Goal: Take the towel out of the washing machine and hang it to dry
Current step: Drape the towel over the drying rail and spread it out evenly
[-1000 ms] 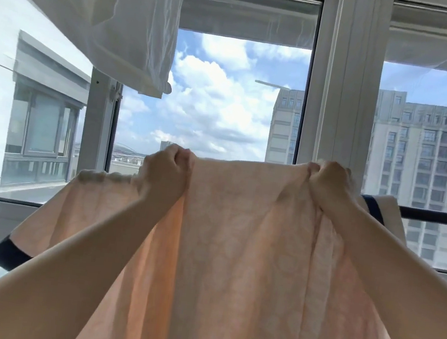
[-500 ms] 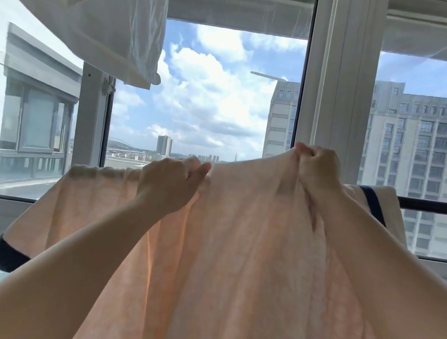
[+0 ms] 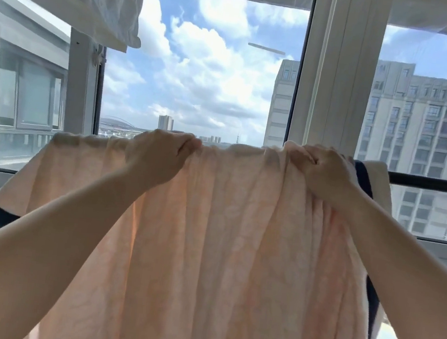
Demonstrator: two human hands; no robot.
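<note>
Your left hand (image 3: pixel 159 158) and right hand (image 3: pixel 325 176) both pinch one peach towel (image 3: pixel 222 239), maybe draped on one dark rail (image 3: pixel 434 184) at mid-right.

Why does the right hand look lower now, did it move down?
Yes. The right hand came down: half a second ago it held the towel above the black rail; now it sits level with it.

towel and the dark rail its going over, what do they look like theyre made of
Towel: soft woven cloth, likely cotton, peach with a faint raised pattern and a dark trim; it bunches and hangs in folds, and light glows through it. Matte.

Rail: looks like a dark metal bar, possibly coated; straight, thin and smooth with a slight sheen. Its material cannot be told for certain.
</note>
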